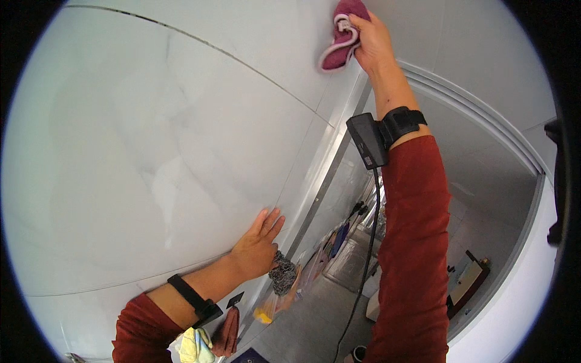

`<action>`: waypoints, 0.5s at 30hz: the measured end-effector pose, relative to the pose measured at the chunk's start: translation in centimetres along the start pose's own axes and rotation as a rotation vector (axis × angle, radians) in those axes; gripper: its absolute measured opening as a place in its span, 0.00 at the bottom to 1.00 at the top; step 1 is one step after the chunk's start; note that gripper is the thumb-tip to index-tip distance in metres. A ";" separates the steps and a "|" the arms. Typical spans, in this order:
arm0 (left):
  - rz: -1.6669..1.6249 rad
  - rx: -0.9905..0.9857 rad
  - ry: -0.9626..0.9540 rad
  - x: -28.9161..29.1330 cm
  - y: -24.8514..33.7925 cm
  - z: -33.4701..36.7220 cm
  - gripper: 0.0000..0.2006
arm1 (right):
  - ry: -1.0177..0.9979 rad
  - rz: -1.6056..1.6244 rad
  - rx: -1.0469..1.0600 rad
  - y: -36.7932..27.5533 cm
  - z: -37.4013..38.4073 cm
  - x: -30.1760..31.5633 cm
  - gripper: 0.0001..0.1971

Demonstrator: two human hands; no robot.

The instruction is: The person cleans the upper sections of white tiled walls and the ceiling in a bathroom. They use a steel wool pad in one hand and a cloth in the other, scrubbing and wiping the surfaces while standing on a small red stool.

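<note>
High up at the far right of the marbled wall, my right hand point(373, 43) is closed around a maroon cloth point(336, 58) with a pale edging. Part of the cloth bunches against the wall, and some of it is cut off by the picture's top. My left hand point(256, 247) is lower down, its visible fingers stretched out flat on the white wall point(151, 151) near the metal door frame. Just beside its thumb side hangs a dark grey mesh-like bundle point(282, 275); whether the hand touches it, I cannot tell.
A metal door frame point(315, 187) runs along the wall's right edge, with a curved track above the opening. Below hang a yellow cloth point(195, 346) and a brown cloth point(226, 334). A black cable point(367, 266) trails from the box on my right wrist.
</note>
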State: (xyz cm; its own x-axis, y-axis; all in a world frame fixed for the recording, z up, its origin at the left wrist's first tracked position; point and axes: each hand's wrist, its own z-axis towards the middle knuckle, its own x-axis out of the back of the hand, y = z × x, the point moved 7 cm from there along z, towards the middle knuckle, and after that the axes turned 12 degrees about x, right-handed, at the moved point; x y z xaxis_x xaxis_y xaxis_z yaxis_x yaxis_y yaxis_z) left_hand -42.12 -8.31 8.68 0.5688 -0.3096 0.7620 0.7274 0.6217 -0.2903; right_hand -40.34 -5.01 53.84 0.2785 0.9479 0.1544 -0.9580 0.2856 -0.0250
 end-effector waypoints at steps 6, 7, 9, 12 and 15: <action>0.041 0.014 0.013 -0.1 0.2 -0.1 0.24 | -0.027 -0.027 -0.094 0.1 0.1 -0.3 0.11; 0.029 0.011 0.001 -0.2 0.2 -0.1 0.23 | -0.213 0.053 -0.050 -0.1 0.5 -2.6 0.12; 0.011 -0.002 -0.023 -0.3 0.2 -0.2 0.23 | -0.096 0.166 0.020 -0.8 1.2 -2.8 0.12; 0.009 0.004 -0.014 0.0 0.1 -0.2 0.23 | 0.082 0.163 0.015 -2.7 1.2 -0.3 0.13; 0.007 0.000 -0.008 0.1 0.1 -0.1 0.23 | 0.281 0.067 0.058 -6.1 -0.3 4.9 0.14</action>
State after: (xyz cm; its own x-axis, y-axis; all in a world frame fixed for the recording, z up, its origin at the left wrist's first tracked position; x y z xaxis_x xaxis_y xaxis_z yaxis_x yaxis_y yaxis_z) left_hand -41.94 -8.35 8.64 0.5705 -0.2995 0.7648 0.7237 0.6236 -0.2957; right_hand -33.12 -2.01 54.46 0.2143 0.9687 -0.1252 -0.9750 0.2198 0.0317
